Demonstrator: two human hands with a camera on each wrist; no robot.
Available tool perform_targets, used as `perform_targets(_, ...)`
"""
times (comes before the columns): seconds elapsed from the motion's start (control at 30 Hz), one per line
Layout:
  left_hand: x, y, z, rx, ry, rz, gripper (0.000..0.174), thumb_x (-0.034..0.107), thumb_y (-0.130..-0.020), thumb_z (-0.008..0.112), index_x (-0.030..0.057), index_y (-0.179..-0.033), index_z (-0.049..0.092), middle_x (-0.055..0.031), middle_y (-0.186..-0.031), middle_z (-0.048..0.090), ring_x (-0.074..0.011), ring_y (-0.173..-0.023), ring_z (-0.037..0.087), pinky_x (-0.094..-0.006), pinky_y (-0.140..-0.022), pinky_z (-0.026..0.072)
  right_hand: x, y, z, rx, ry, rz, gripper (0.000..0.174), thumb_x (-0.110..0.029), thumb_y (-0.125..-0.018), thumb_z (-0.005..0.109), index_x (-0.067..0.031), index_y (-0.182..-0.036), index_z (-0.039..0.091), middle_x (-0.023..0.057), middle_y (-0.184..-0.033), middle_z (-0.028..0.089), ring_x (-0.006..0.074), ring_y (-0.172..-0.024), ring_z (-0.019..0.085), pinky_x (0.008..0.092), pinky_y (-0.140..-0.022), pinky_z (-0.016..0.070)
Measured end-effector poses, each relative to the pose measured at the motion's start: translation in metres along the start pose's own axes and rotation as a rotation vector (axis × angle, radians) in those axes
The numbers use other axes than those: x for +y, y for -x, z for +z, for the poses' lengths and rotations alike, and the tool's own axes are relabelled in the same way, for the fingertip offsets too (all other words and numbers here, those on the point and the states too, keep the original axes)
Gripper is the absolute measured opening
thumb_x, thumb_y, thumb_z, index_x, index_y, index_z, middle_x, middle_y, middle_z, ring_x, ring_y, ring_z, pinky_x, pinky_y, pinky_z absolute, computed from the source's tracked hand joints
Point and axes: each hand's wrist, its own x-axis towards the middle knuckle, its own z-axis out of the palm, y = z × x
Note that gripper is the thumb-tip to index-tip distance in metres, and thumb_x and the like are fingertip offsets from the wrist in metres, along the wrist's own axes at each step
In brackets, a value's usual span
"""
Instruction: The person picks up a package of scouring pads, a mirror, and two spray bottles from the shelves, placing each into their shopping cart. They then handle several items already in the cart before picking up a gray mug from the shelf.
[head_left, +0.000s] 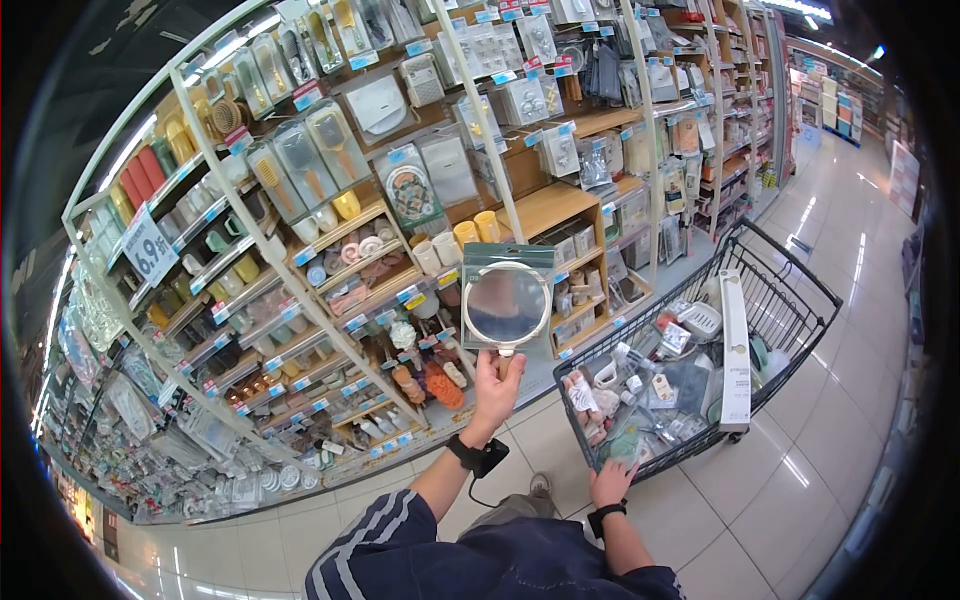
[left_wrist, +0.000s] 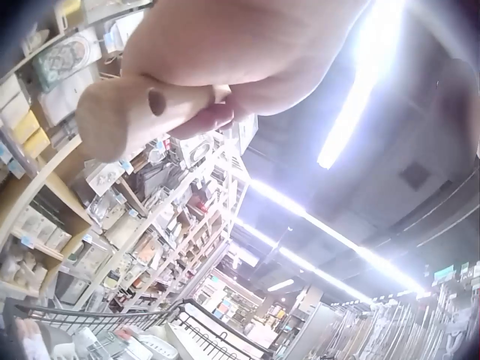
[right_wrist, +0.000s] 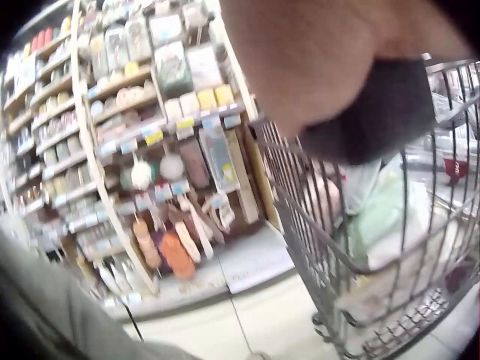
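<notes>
My left hand (head_left: 497, 388) grips the handle of a round hand mirror (head_left: 507, 302), held upright before the shelves. The mirror has a pale rim and a dark green card behind its top. In the left wrist view, the beige handle end (left_wrist: 112, 120) with its hanging hole sticks out of the left hand (left_wrist: 240, 45). My right hand (head_left: 613, 484) holds the near end of a dark wire shopping cart (head_left: 655, 465). In the right wrist view, the right hand (right_wrist: 300, 60) lies over the cart's dark handle (right_wrist: 390, 112), its fingers partly hidden.
Inside the cart are several packaged goods and a long white box (head_left: 736, 350) standing at an angle. Shelves (head_left: 560, 210) of brushes, cups and bath sponges (head_left: 442, 385) line the left and front. A tiled aisle (head_left: 840, 200) runs off to the right.
</notes>
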Motion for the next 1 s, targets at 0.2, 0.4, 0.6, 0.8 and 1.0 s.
perform_targets(0.2,-0.018,-0.065,0.020,0.016,0.156,-0.151,0.026,0.024,-0.097,0.056,0.0048,-0.111,0.045,-0.0021,-0.072,0.055,-0.0031,-0.048,0.041,-0.0186,-0.041,0.0309,0.009,-0.010,0.016,0.109,0.008,-0.146,0.026,-0.037,-0.081,0.065,-0.0113,-0.082,0.059,0.0050,-0.085,0.059,0.0261,-0.097,0.054,0.0609,-0.104,0.0243)
perform_targets(0.4,-0.054,-0.156,0.039,-0.012,0.160,-0.122,0.022,0.026,-0.098,0.053,0.0054,-0.104,0.050,-0.0035,-0.070,0.056,-0.0043,-0.043,0.039,-0.0198,-0.038,0.0293,0.011,-0.057,0.024,0.073,-0.067,-0.122,0.026,-0.034,-0.082,0.064,-0.0082,-0.084,0.061,0.0079,-0.086,0.062,0.0300,-0.096,0.055,0.0599,-0.102,0.0241)
perform_targets(0.6,-0.091,-0.243,0.064,-0.081,0.194,-0.131,0.022,0.026,-0.098,0.052,0.0043,-0.102,0.048,-0.0064,-0.073,0.057,-0.0067,-0.042,0.040,-0.0212,-0.039,0.0316,0.038,-0.123,0.051,0.078,-0.087,-0.068,0.028,-0.037,-0.080,0.066,-0.0088,-0.083,0.064,0.0085,-0.084,0.064,0.0288,-0.095,0.054,0.0555,-0.101,0.0267)
perform_targets(0.8,-0.128,-0.309,0.097,-0.114,0.273,-0.099,0.021,0.022,-0.097,0.053,0.0029,-0.104,0.046,-0.0082,-0.076,0.059,-0.0049,-0.044,0.039,-0.0196,-0.041,0.0323,0.081,-0.191,0.064,0.092,-0.025,-0.002,0.033,-0.040,-0.079,0.066,-0.0075,-0.085,0.064,0.0101,-0.084,0.064,0.0311,-0.098,0.052,0.0537,-0.102,0.0269)
perform_targets(1.0,-0.157,-0.351,0.131,-0.130,0.282,-0.079,0.020,0.022,-0.097,0.056,0.0044,-0.103,0.048,-0.0040,-0.077,0.061,-0.0012,-0.050,0.039,-0.0179,-0.043,0.0291,0.140,-0.260,0.069,0.023,-0.024,0.044,0.036,-0.042,-0.080,0.064,-0.0073,-0.089,0.065,0.0125,-0.088,0.065,0.0324,-0.099,0.053,0.0546,-0.104,0.0254)
